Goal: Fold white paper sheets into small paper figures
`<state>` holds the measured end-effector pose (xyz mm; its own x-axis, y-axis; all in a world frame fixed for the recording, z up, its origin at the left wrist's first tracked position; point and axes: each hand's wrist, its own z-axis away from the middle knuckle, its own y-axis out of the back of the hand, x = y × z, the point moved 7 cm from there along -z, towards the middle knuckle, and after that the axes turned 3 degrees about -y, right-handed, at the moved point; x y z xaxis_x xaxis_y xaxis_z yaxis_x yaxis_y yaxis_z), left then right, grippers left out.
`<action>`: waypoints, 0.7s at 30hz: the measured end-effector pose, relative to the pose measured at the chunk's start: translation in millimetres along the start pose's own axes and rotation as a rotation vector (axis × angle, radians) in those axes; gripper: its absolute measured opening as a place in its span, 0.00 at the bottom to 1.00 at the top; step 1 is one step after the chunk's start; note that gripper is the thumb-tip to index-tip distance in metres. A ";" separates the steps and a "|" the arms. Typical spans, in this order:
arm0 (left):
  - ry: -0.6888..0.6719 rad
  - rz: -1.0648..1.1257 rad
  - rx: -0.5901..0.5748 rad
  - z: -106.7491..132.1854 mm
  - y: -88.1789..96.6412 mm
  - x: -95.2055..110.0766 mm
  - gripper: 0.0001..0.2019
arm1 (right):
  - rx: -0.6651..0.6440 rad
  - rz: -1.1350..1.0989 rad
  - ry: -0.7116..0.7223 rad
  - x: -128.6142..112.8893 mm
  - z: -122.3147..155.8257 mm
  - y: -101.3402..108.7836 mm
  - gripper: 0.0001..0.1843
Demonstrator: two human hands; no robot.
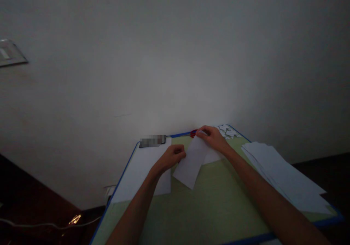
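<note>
A small white sheet of paper (191, 164) hangs at a slant above the green table top. My right hand (214, 138) pinches its upper end between thumb and fingers. At the sheet's left edge, my left hand (174, 156) is closed with thumb and finger together, gripping that edge. Another white paper (214, 156) lies flat beneath my right hand. Just behind the right fingertips shows a red-handled tool (193, 132), mostly hidden, its kind unclear.
A larger white sheet (136, 175) lies at the left, with a dark, blurred flat object (150, 142) at its top. Loose white sheets (281, 175) are stacked at the right. Several small paper pieces (229, 132) lie at the back. A wall (175, 62) rises behind the blue-edged table (207, 205).
</note>
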<state>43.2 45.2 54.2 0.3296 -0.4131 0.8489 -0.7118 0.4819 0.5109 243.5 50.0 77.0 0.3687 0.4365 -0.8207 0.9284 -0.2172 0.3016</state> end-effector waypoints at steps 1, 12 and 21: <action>-0.004 -0.001 -0.007 0.1 0.5 0.8 0.08 | 0.018 -0.007 -0.003 0.0 -0.6 2.9 0.13; -0.020 -0.016 -0.056 2.4 8.1 1.1 0.07 | 0.281 -0.060 0.006 6.6 -9.5 49.8 0.14; -0.008 -0.078 0.147 2.7 34.9 -9.3 0.07 | 0.478 -0.123 -0.018 12.0 -7.0 79.8 0.17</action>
<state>13.6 63.7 63.8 0.3827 -0.4513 0.8061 -0.7677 0.3300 0.5492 322.4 44.0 94.6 0.2531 0.4699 -0.8457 0.8379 -0.5434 -0.0512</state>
